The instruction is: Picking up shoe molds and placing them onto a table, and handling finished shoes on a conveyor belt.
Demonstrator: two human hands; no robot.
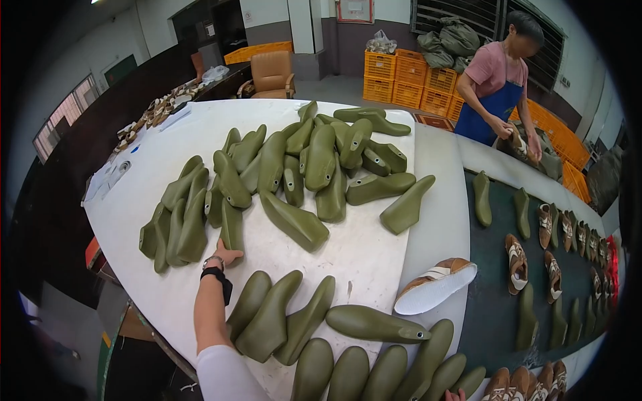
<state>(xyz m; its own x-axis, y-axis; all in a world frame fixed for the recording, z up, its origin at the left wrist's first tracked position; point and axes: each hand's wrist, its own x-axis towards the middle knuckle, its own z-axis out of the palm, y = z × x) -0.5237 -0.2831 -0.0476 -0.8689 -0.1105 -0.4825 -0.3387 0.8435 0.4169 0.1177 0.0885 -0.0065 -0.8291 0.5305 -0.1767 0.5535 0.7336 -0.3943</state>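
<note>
My left hand [226,254] reaches forward to the near side of a pile of olive-green shoe lasts [271,164]. Its fingers close round the near end of one upright shoe last [231,226]. Only some fingertips of my right hand [455,395] show at the bottom edge, by the front row of shoe lasts [388,373]; whether they grip one is hidden. Between my arms lie more lasts, among them one on its side [378,323]. A brown and white shoe [436,286] rests on its side, white sole toward me.
On the right, a dark green conveyor belt [495,301] carries lasts and brown shoes in rows. Brown shoes [525,384] stand at the lower right. Across the belt, a person in a blue apron [491,107] handles a shoe. Orange crates [408,77] and a brown chair [271,75] stand behind the white table [361,267].
</note>
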